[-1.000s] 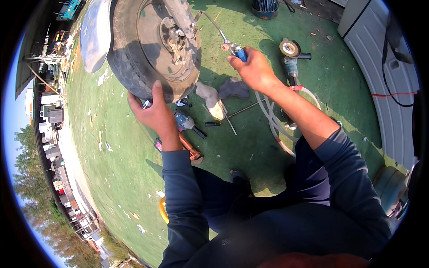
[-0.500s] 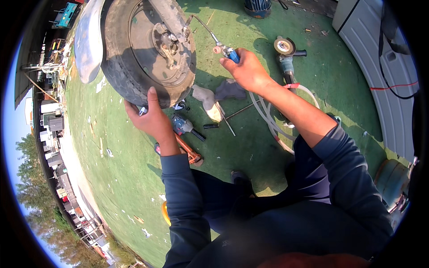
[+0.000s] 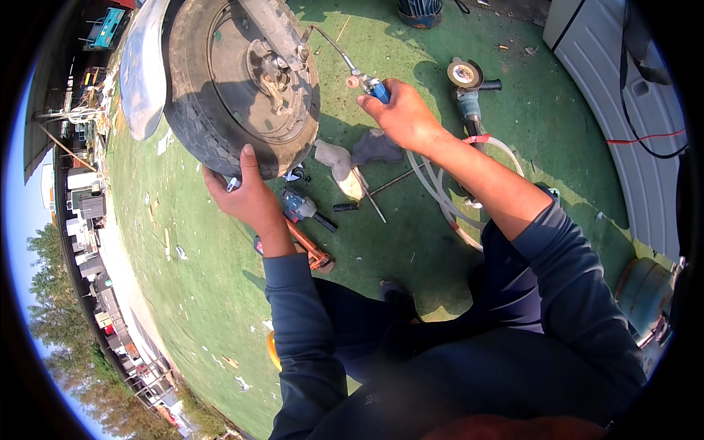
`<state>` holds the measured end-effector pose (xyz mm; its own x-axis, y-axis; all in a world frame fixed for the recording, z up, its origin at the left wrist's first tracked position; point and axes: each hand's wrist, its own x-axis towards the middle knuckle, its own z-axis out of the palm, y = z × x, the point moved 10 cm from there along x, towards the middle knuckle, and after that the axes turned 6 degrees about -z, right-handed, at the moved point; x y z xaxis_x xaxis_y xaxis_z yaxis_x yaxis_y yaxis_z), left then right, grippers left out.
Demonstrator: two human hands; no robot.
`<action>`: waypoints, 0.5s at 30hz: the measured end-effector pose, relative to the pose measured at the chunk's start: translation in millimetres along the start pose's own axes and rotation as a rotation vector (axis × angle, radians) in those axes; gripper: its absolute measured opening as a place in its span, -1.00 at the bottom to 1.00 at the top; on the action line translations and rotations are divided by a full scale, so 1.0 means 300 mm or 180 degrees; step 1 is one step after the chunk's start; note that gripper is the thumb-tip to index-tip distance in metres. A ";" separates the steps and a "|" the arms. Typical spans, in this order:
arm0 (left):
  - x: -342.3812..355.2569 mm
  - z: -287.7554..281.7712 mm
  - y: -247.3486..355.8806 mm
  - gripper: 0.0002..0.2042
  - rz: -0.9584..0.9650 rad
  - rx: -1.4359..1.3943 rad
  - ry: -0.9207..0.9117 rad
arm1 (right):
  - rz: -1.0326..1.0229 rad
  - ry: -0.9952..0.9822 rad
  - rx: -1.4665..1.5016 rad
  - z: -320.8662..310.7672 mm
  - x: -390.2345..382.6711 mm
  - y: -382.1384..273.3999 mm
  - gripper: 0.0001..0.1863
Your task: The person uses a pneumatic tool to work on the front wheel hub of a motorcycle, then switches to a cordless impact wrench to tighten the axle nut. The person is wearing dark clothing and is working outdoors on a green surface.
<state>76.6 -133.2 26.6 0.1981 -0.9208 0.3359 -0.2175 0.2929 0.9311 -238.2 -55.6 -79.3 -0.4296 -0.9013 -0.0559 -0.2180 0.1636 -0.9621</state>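
Observation:
My left hand [image 3: 248, 192] is closed on the lower edge of a wheel's black tyre [image 3: 196, 126], thumb against the sidewall and fingers behind. A small silvery piece [image 3: 233, 184] shows by those fingers; its kind is unclear. To the right, my right hand [image 3: 407, 117] is closed round a blue-handled torch [image 3: 378, 91] with a round coppery knob. Its thin bent metal tube [image 3: 330, 42] reaches up to the metal arm [image 3: 273, 29] beside the wheel hub [image 3: 270, 67]. A pale shiny fender [image 3: 144, 73] curves along the tyre's left side.
An angle grinder [image 3: 468, 95] lies at right, near looped clear hoses [image 3: 444, 196]. Below the wheel are a power tool [image 3: 299, 205], an orange tool [image 3: 311, 246], gloves [image 3: 339, 161] and rods on the green floor. A grey panel [image 3: 623, 110] and a cylinder [image 3: 645, 293] stand far right.
The wheel and my right hand with the torch have shifted very slightly left. Both holds are the same.

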 end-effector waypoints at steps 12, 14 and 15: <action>0.000 -0.001 -0.001 -0.17 0.0004 0.0061 0.0050 | 0.0039 -0.0028 0.0014 -0.002 -0.006 -0.004 -0.50; -0.002 0.004 0.003 -0.17 -0.0025 0.0039 0.0044 | 0.0071 -0.0036 0.0005 -0.005 -0.009 -0.007 -0.50; -0.003 0.004 0.006 -0.17 -0.0036 0.0032 0.0043 | 0.0060 -0.0035 0.0003 -0.005 -0.009 -0.006 -0.49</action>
<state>74.8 -132.2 27.7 0.2135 -0.9205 0.3273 -0.2247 0.2798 0.9334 -237.9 -52.8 -76.8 -0.4240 -0.9024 -0.0771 -0.2090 0.1803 -0.9611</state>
